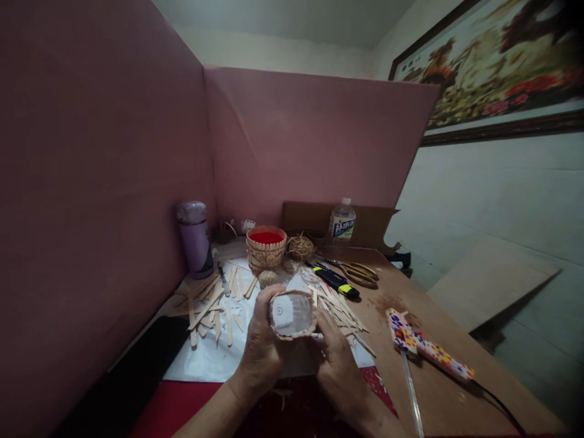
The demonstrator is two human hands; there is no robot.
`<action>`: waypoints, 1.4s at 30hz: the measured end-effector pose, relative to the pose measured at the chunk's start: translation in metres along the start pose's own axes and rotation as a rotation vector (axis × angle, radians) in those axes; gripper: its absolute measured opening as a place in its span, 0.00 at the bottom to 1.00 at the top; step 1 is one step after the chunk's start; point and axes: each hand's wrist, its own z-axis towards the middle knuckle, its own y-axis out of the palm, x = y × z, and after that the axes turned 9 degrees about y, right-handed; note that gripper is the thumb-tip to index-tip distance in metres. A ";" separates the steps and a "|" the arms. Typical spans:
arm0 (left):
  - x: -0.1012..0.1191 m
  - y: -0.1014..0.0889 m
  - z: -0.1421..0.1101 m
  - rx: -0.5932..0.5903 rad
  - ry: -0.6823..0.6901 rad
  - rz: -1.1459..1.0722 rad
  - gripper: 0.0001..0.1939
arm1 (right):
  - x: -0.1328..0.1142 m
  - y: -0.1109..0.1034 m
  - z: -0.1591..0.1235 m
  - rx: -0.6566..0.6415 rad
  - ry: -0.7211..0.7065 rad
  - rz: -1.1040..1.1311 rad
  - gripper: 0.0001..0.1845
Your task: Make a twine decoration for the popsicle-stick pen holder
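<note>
Between my hands is a small clear plastic container (292, 313), its open mouth toward me and a twine-like trim around its rim. My left hand (264, 347) wraps its left side, thumb along the rim. At the right side, the fingers of my right hand (335, 350) grip the edge, near a pale wooden stick (314, 297). Just beyond the container lies a ball of twine (267, 278). Loose wooden craft sticks (229, 325) are spread to the left, and more cut sticks (342, 310) are heaped to the right. My fingers hide the container's outer sides.
Behind stand a stick-covered red pot (267, 255), a raffia bundle (301, 247) and a plastic bottle (343, 220). A purple flask (195, 240) is at left. On the right lie a utility knife (337, 282), scissors (358, 272) and a flowered glue gun (426, 347) with its cord.
</note>
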 end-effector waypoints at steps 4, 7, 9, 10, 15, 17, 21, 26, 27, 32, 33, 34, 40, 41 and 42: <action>-0.003 -0.002 -0.002 -0.004 0.116 0.114 0.35 | -0.002 -0.001 0.001 0.004 -0.024 0.020 0.23; 0.000 -0.003 -0.001 -0.022 0.173 0.155 0.34 | -0.003 -0.002 0.002 0.020 -0.059 0.011 0.21; 0.002 -0.004 -0.001 -0.017 0.204 0.154 0.33 | -0.004 -0.003 0.002 0.025 -0.071 0.003 0.20; 0.002 -0.004 0.000 -0.015 0.214 0.150 0.33 | -0.005 -0.003 0.002 0.025 -0.076 0.001 0.20; 0.001 -0.003 -0.001 0.010 0.214 0.116 0.31 | -0.006 -0.004 0.002 0.016 -0.086 0.001 0.21; 0.000 -0.002 -0.001 0.037 0.191 0.102 0.32 | -0.005 -0.004 0.002 0.023 -0.089 -0.010 0.22; 0.002 -0.001 0.000 0.014 0.030 0.024 0.33 | 0.002 0.000 0.000 0.040 -0.090 -0.071 0.27; 0.001 -0.001 0.009 0.083 -0.314 -0.016 0.32 | 0.010 0.004 -0.002 0.011 -0.074 -0.190 0.30; -0.001 -0.001 0.011 0.089 -0.363 -0.044 0.32 | 0.011 0.005 -0.002 0.006 -0.068 -0.204 0.28; -0.007 -0.001 0.014 0.065 -0.411 -0.118 0.37 | 0.013 0.005 -0.002 0.022 -0.057 -0.217 0.26; -0.007 -0.001 0.013 0.064 -0.407 -0.121 0.37 | 0.013 0.006 -0.002 0.026 -0.056 -0.216 0.26; -0.008 -0.001 0.013 0.067 -0.403 -0.121 0.37 | 0.013 0.006 -0.002 0.028 -0.057 -0.214 0.26; -0.011 -0.002 0.012 0.066 -0.428 -0.097 0.33 | 0.013 0.005 -0.001 0.051 -0.069 -0.211 0.26; -0.011 -0.002 0.013 0.072 -0.426 -0.093 0.33 | 0.013 0.004 -0.001 0.060 -0.068 -0.211 0.26; -0.010 -0.002 0.013 0.084 -0.421 -0.083 0.32 | 0.013 0.004 0.000 0.067 -0.068 -0.211 0.26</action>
